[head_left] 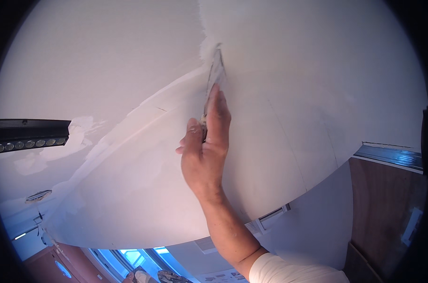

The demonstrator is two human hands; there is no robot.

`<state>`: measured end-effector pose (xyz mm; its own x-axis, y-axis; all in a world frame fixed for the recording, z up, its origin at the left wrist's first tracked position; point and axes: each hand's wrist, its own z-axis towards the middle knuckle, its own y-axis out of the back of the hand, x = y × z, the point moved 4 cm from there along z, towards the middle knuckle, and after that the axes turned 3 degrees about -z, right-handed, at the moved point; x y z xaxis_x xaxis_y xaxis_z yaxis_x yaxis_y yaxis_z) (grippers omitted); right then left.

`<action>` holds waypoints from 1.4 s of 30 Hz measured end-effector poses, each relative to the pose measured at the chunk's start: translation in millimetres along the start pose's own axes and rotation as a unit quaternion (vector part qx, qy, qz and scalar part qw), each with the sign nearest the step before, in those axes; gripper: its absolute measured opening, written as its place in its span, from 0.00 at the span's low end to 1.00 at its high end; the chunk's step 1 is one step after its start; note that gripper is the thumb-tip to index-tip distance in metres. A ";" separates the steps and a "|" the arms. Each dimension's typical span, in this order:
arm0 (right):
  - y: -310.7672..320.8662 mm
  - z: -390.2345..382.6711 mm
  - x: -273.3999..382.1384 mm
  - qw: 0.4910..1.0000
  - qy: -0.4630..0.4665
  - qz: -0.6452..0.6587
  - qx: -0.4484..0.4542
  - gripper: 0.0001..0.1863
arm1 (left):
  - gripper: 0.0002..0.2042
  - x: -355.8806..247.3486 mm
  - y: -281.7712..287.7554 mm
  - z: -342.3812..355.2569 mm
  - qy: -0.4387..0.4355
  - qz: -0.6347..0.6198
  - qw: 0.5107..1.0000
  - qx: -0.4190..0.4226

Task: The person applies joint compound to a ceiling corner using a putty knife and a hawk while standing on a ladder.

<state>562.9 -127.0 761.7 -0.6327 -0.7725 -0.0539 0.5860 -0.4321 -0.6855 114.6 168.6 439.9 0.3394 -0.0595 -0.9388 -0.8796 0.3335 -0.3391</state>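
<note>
Bright, soft, pinkish light filled the frame; blue daylight entered at the windows (134, 257), bottom centre; fisheye bent edges toward a black rim; the putty knife (215, 73) was slightly blurred.

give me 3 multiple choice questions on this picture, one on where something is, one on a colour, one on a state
1. Where is the blade of the putty knife?
A. pressed to the ceiling
B. lying on the floor
C. inside a bucket

2. What colour is the sleeve on the raised arm?
A. red
B. white
C. black

3. What is the right hand doing?
A. hanging open, holding nothing
B. gripping the putty knife
C. resting flat on a table

Answers:
1 A: the putty knife has its blade on the ceiling, at the edge of a rough patch of filler.
2 B: the sleeve at the lower edge is white.
3 B: the right hand has its fingers closed along the handle.
</note>
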 end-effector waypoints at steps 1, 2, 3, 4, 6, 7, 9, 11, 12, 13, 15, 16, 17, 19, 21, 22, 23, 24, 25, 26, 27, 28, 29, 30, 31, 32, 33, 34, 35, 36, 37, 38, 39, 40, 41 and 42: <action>0.4 2.7 -0.8 1.000 -0.004 0.000 0.002 0.34 | 0.14 0.1 2.2 -1.2 -0.003 0.009 1.000 0.000; -0.3 3.5 -2.8 1.000 -0.010 0.000 0.005 0.35 | 0.14 -1.0 -8.1 -9.1 -0.007 0.005 1.000 -0.008; -1.0 3.6 -3.2 1.000 -0.015 -0.001 0.008 0.35 | 0.14 -3.4 -22.1 -15.1 -0.011 0.001 1.000 -0.016; -1.6 4.7 -3.2 1.000 -0.014 -0.004 0.008 0.35 | 0.14 -7.6 -38.9 -22.1 -0.014 -0.004 1.000 -0.022; -4.4 4.8 -5.0 1.000 -0.017 -0.008 0.010 0.35 | 0.12 -13.6 -48.1 -31.0 -0.004 -0.008 1.000 -0.003; -5.1 6.9 -3.3 1.000 -0.019 -0.006 0.007 0.35 | 0.12 -13.6 -47.8 -28.6 -0.001 -0.017 1.000 0.005; -13.9 0.0 -7.5 1.000 -0.021 -0.002 0.005 0.35 | 0.10 -20.3 -73.1 -43.0 -0.020 -0.029 0.999 -0.029; -26.7 -7.7 -9.0 1.000 -0.009 0.007 0.000 0.36 | 0.10 -24.9 -67.8 -41.2 0.003 -0.024 0.999 -0.021; -32.8 -11.9 -10.1 1.000 -0.002 0.011 -0.003 0.36 | 0.10 -26.4 -66.4 -39.2 0.015 -0.022 1.000 -0.016; -45.7 -20.1 -9.8 1.000 0.011 0.015 -0.005 0.36 | 0.09 -24.2 -76.7 -38.5 -0.001 -0.039 0.994 -0.104; -65.7 -32.8 -7.4 0.999 -0.003 0.050 0.000 0.37 | 0.14 -20.9 -42.3 -20.6 -0.041 -0.075 0.994 -0.064; -76.0 -39.6 -6.1 0.998 -0.007 0.065 0.004 0.37 | 0.18 -19.1 -30.6 -13.0 -0.059 -0.092 0.993 -0.039; -89.6 -48.2 -7.3 0.997 -0.003 0.076 -0.001 0.38 | 0.17 -23.8 -42.7 -20.7 -0.063 -0.106 0.991 -0.043; -110.8 -64.3 -7.6 0.997 0.011 0.080 -0.003 0.38 | 0.17 -25.1 -36.6 -15.5 -0.078 -0.120 0.990 -0.020; -132.2 -80.4 -5.7 0.996 0.038 0.080 -0.014 0.38 | 0.17 -27.6 -32.2 -17.5 -0.091 -0.125 0.987 -0.042; -138.8 -85.2 -2.6 0.995 0.063 0.073 -0.024 0.38 | 0.17 -28.4 -33.4 -16.0 -0.093 -0.127 0.987 -0.037; -145.6 -90.7 -1.5 0.992 0.051 0.112 -0.003 0.38 | 0.17 -29.3 -33.4 -14.7 -0.095 -0.129 0.987 -0.031; -153.4 -98.8 -0.8 0.994 0.045 0.104 0.006 0.38 | 0.17 -30.5 -32.0 -14.6 -0.098 -0.131 0.986 -0.029; -161.7 -107.7 -1.0 0.994 0.038 0.097 0.015 0.38 | 0.17 -31.4 -32.5 -15.9 -0.104 -0.137 0.985 -0.032; -170.6 -116.9 -1.3 0.995 0.030 0.090 0.025 0.39 | 0.16 -33.0 -32.1 -16.5 -0.104 -0.140 0.984 -0.030; -180.6 -126.6 -1.6 0.993 0.032 0.107 0.033 0.41 | 0.15 -33.9 -31.9 -16.5 -0.105 -0.145 0.983 -0.028; -189.0 -133.5 -1.3 0.992 0.031 0.118 0.039 0.42 | 0.15 -33.4 -33.9 -14.2 -0.106 -0.150 0.983 -0.021; -201.0 -145.6 -0.9 0.990 0.022 0.134 0.046 0.43 | 0.14 -33.2 -28.1 -14.0 -0.110 -0.147 0.982 -0.035; -213.6 -156.7 -0.7 0.987 0.013 0.152 0.052 0.43 | 0.13 -33.2 -24.0 -16.2 -0.115 -0.147 0.981 -0.046; -227.2 -167.1 -4.3 0.983 -0.008 0.167 0.072 0.45 | 0.13 -34.0 -25.7 -15.6 -0.117 -0.149 0.980 -0.053; -238.1 -175.6 0.5 0.985 -0.007 0.161 0.064 0.45 | 0.13 -33.8 -22.5 -19.2 -0.122 -0.149 0.979 -0.066; -249.1 -183.3 5.9 0.986 -0.005 0.155 0.056 0.45 | 0.12 -31.1 -12.2 -19.0 -0.123 -0.146 0.979 -0.072; -257.8 -190.2 8.7 0.988 0.000 0.145 0.047 0.45 | 0.12 -30.4 -13.3 -20.7 -0.118 -0.152 0.978 -0.076; -264.6 -192.9 5.3 0.988 0.000 0.139 0.062 0.45 | 0.12 -33.0 -27.4 -16.6 -0.111 -0.157 0.979 -0.070; -269.2 -197.4 -0.3 0.988 0.001 0.133 0.077 0.45 | 0.11 -33.8 -38.8 -10.9 -0.104 -0.162 0.979 -0.062; -271.2 -204.2 2.0 0.987 -0.008 0.135 0.091 0.45 | 0.12 -33.7 -35.3 -9.8 -0.109 -0.147 0.981 -0.071; -270.9 -210.4 2.8 0.985 -0.015 0.137 0.104 0.44 | 0.13 -33.3 -33.2 -11.1 -0.109 -0.148 0.980 -0.070; -269.2 -216.2 3.5 0.983 -0.019 0.137 0.117 0.44 | 0.14 -32.8 -33.3 -12.5 -0.107 -0.150 0.981 -0.066; -264.3 -220.8 4.2 0.982 -0.026 0.137 0.129 0.44 | 0.14 -33.2 -34.3 -13.3 -0.105 -0.149 0.981 -0.065; -257.4 -222.3 7.2 0.976 -0.042 0.141 0.163 0.44 | 0.15 -34.3 -35.5 -13.2 -0.105 -0.150 0.981 -0.057; -245.5 -223.7 9.1 0.968 -0.057 0.144 0.197 0.44 | 0.16 -33.9 -35.3 -12.3 -0.105 -0.151 0.982 -0.049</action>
<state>300.0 76.2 767.1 -0.3679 -0.9239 -0.1051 0.8913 -0.3181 -0.3232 130.0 147.2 482.9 0.6423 0.0571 -0.7644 -0.7522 0.2386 -0.6142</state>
